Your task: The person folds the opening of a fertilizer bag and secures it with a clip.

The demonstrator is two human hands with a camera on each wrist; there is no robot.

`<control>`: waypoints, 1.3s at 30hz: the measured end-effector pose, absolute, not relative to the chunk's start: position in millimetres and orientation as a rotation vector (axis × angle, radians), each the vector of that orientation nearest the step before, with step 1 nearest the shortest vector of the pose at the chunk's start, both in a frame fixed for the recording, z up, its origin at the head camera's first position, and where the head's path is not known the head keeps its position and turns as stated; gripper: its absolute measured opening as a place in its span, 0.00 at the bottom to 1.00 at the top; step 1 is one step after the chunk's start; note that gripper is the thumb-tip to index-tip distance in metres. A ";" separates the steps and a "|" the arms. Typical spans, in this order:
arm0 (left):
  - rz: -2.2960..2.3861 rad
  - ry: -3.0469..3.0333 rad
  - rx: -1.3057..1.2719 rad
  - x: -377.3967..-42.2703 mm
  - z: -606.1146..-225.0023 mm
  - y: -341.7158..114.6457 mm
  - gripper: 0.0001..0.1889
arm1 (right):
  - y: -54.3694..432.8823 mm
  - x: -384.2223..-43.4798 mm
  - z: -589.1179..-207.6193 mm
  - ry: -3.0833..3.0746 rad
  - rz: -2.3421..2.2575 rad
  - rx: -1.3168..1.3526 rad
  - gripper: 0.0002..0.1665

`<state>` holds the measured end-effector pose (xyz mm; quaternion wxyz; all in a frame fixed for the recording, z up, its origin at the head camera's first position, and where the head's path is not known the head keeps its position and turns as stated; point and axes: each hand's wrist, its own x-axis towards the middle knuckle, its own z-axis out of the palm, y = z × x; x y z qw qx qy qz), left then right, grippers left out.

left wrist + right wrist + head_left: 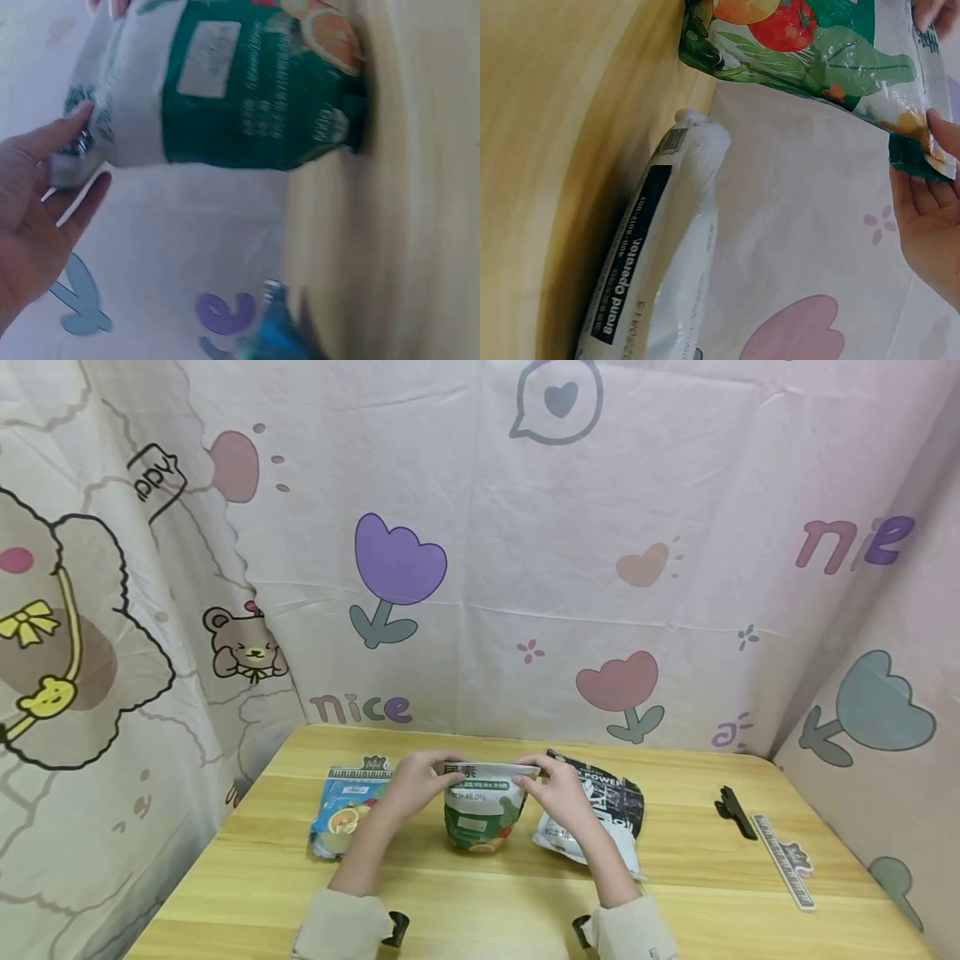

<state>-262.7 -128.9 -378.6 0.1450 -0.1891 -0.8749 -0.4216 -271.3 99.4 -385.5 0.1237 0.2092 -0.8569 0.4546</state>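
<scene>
A green and white fertilizer bag (480, 818), printed with fruit and vegetables, stands upright at the middle of the wooden table. Its top is folded over. My left hand (418, 787) pinches the left end of that top edge, the thumb on the near face and fingers behind. At the right end my right hand (558, 792) grips it the same way. In the left wrist view, the bag (225, 90) shows a pale label and an orange slice. Tomato and leafy greens show on the bag (802, 52) in the right wrist view.
Left of the hands lies a blue bag (333, 814) with orange slices, a piano-key strip (360, 772) behind it. To the right lies a black and white bag (628, 797). Farther right are a black clip (735, 812) and another piano-key strip (783, 862). Patterned cloth (487, 677) hangs behind.
</scene>
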 end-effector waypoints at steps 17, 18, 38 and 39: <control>-1.860 -2.381 -0.427 -249.4 -377.6 -131.5 0.11 | 98.9 -272.8 -393.0 -2.497 1.515 0.446 0.09; -1.859 -2.382 -0.422 -248.9 -377.2 -130.9 0.10 | 98.5 -271.9 -393.1 -2.493 1.515 0.438 0.08; -1.759 -2.461 -0.463 -266.9 -396.3 -133.7 0.10 | 103.4 -266.7 -387.8 -2.542 1.356 0.545 0.04; -1.692 -2.494 -0.467 -266.1 -392.4 -134.1 0.08 | 102.7 -266.6 -385.1 -2.562 1.286 0.587 0.04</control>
